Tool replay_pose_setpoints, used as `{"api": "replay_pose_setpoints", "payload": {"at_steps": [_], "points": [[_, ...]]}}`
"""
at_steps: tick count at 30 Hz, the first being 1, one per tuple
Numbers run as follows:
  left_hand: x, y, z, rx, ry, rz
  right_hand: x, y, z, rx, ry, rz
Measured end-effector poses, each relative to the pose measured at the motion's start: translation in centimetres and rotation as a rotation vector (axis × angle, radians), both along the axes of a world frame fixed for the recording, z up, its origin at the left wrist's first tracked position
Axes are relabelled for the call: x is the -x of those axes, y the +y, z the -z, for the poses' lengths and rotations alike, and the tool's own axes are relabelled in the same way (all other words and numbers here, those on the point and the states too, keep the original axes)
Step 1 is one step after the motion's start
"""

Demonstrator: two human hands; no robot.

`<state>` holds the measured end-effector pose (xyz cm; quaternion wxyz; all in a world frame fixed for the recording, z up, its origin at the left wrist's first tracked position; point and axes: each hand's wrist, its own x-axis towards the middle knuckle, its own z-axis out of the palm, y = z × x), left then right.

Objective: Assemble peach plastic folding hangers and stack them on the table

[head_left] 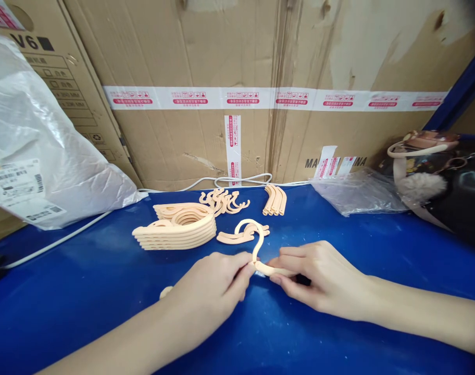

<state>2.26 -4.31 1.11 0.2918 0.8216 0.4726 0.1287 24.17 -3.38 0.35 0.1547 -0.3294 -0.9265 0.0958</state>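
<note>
Between my two hands is a cream plastic hanger (258, 245), its curved hook standing up and leaning away from me. My left hand (217, 281) is closed, with thumb and forefinger pinching it at the base of the hook. My right hand (311, 276) grips the hanger's right arm between thumb and fingers. A rounded cream tip (166, 292) shows from behind my left wrist; I cannot tell what it belongs to. Just beyond the hook lie a few loose curved cream pieces (233, 238).
A stack of cream folded hangers (177, 238) stands back left on the blue tabletop (339, 344). Behind are a pile of loose hooks (222, 200) and several curved arm pieces (274, 200). A white cable (58, 241), plastic bag (350, 190), black bag (464, 187), white parcel (38, 130) and cardboard boxes (190, 52) surround them.
</note>
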Motion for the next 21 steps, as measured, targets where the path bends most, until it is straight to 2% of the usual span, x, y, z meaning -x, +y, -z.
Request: {"api": "replay_pose_setpoints", "payload": {"at_steps": [2,3,6,10,17,21], "points": [[-0.2,-0.6,-0.1,-0.178,0.104,0.025,-0.2,0.4,0.0,-0.054,0.018,-0.040],[-0.3,-0.8,-0.1,-0.222,0.133,0.045,-0.3,0.6,0.0,-0.093,0.033,-0.051],[-0.4,-0.9,0.3,-0.246,0.150,0.093,-0.5,1.1,-0.3,-0.225,0.090,-0.050],[-0.3,-0.6,0.8,-0.257,0.136,0.080,-0.8,1.5,-0.5,-0.351,0.143,-0.023],[-0.3,-0.5,0.7,-0.284,0.157,0.064,-1.0,1.5,-0.1,-0.429,0.187,0.049],[-0.3,-0.6,0.7,-0.334,0.163,0.063,-0.9,1.4,-0.2,-0.359,0.164,0.022]]}}
